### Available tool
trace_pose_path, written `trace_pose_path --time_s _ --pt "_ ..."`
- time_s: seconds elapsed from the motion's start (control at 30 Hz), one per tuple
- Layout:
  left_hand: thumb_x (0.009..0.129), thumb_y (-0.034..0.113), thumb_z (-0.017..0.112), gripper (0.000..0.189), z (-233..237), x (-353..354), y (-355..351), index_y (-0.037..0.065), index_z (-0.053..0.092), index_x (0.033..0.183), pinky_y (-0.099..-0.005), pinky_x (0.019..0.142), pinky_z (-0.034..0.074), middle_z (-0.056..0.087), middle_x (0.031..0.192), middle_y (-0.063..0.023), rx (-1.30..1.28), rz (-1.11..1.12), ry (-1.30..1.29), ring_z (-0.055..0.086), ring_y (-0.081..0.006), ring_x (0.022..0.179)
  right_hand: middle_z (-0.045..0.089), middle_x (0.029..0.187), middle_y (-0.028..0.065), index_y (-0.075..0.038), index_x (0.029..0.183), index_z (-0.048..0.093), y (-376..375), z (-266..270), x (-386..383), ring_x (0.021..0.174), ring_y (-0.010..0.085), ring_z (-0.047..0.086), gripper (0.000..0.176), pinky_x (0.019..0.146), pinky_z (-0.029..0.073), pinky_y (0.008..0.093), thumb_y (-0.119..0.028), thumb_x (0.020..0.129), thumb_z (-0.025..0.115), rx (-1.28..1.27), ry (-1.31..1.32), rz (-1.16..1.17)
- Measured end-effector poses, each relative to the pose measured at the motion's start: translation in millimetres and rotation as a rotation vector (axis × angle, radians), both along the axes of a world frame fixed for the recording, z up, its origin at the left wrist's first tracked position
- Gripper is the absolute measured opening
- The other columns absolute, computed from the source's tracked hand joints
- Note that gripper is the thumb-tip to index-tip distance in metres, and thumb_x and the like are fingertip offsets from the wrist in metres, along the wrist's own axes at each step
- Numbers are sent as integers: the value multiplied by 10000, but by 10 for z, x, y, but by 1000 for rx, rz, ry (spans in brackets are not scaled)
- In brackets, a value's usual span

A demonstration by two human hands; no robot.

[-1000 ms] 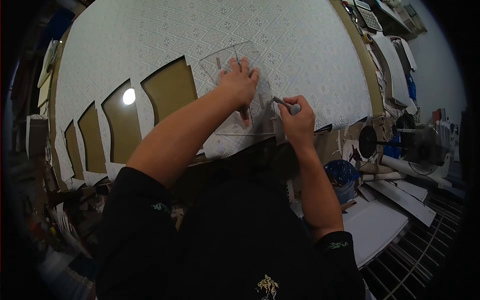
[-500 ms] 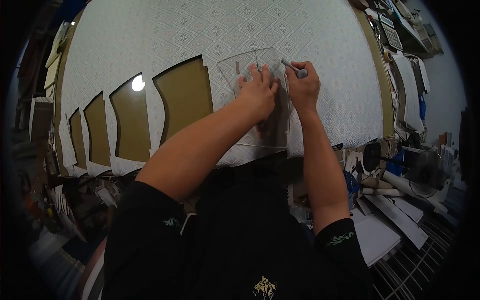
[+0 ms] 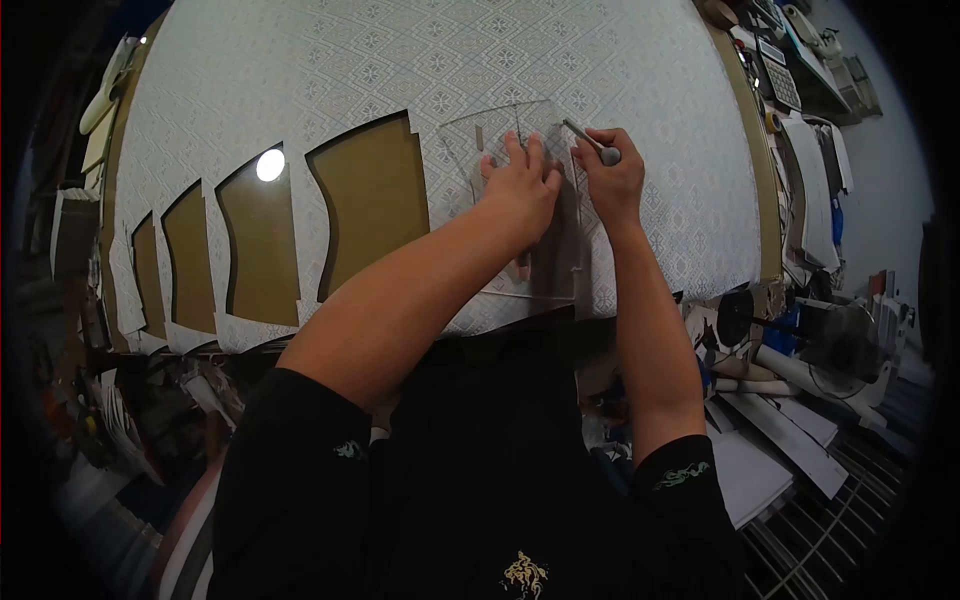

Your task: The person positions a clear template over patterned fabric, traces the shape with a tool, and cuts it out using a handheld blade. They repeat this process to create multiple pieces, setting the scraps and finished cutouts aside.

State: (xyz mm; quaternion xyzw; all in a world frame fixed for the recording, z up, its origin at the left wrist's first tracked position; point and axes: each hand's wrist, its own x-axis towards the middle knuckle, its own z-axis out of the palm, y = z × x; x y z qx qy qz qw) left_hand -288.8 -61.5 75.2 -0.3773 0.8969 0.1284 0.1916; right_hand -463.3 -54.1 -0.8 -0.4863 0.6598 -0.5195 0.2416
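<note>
A clear template [image 3: 460,142] with dark edge lines lies flat on the pale patterned sheet [image 3: 680,190]. Pressing down on it with spread fingers is my left hand [image 3: 522,192]. My right hand [image 3: 614,180] grips a slim pen-like tool with a rounded grey end [image 3: 609,156]; its tip is at the template's upper right edge. Whether the tool marks or cuts is too small to make out. Left of the template, several curved openings in the sheet show an olive-brown surface [image 3: 375,190] beneath.
A calculator [image 3: 782,82] and other items line the table's right side. Below right stand a fan [image 3: 840,345], white boards [image 3: 750,475] and a wire rack [image 3: 830,540]. Paper-like stacks [image 3: 72,235] sit at the far left.
The tool's tip stays near the template's upper right edge, while my right hand has shifted slightly right and down in view. My left hand keeps pressing; the whole view has moved a little.
</note>
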Motion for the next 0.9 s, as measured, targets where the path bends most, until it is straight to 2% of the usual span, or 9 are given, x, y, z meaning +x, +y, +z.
trace_pose_path --time_s 0.07,0.13,0.2,0.27,0.43,0.57,0.63,0.73,0.9 --pt "399 486 1070 1554 1 7 -3 32 271 1652 -715 1117 428 149 1715 -342 6 18 -13 193 -594 1559 765 882 65 -31 1040 757 -92 87 -155 785 129 704 165 733 556 303 -123 916 815 77 -116 50" --pt "402 485 1065 1542 8 19 12 31 277 1647 -700 1128 429 150 1717 -339 -12 -13 -11 195 -582 1565 749 854 37 -25 1029 767 -215 195 -392 744 84 660 145 700 538 272 -105 918 816 122 -7 260" --pt "405 487 1062 1540 54 6 25 33 274 1649 -683 1137 432 150 1717 -337 -7 -5 -46 197 -575 1567 750 854 30 -22 1016 773 -432 324 -608 749 87 652 132 697 532 272 -79 908 822 170 -63 371" --pt "408 489 1058 1539 120 -23 18 35 271 1650 -667 1146 435 150 1717 -336 -2 2 -85 199 -568 1570 763 881 35 -26 1022 775 -738 457 -806 793 89 668 142 719 537 266 -55 895 833 339 88 676" --pt "400 503 1055 1524 128 -56 20 77 300 1654 -651 1159 419 156 1725 -315 8 -2 -103 202 -548 1574 778 955 58 -5 1010 740 -1240 754 -872 902 142 736 150 848 598 292 28 876 799 422 205 1022" --pt "406 518 1050 1528 113 -80 19 72 294 1657 -639 1156 427 153 1720 -325 14 -9 -153 205 -552 1570 774 946 59 -18 1005 719 -1283 475 -980 851 123 725 130 770 591 284 -4 902 796 319 60 1081" --pt "408 521 1048 1531 107 -91 9 72 289 1659 -637 1151 433 147 1718 -335 12 -22 -168 206 -557 1568 755 906 48 -39 1009 702 -1205 602 -993 778 97 691 125 667 554 273 -58 930 796 517 26 1037" --pt "407 518 1048 1533 119 -110 16 64 287 1658 -635 1147 440 147 1712 -349 -2 -33 -191 213 -564 1563 727 859 31 -58 1019 699 -1162 557 -987 717 76 645 132 601 508 266 -104 947 800 482 26 1017" --pt "406 520 1047 1543 131 -124 1 52 278 1659 -632 1148 441 146 1709 -357 3 -33 -198 214 -569 1561 719 875 15 -64 1022 706 -1129 421 -981 740 77 634 124 640 514 264 -108 952 798 426 -5 992"
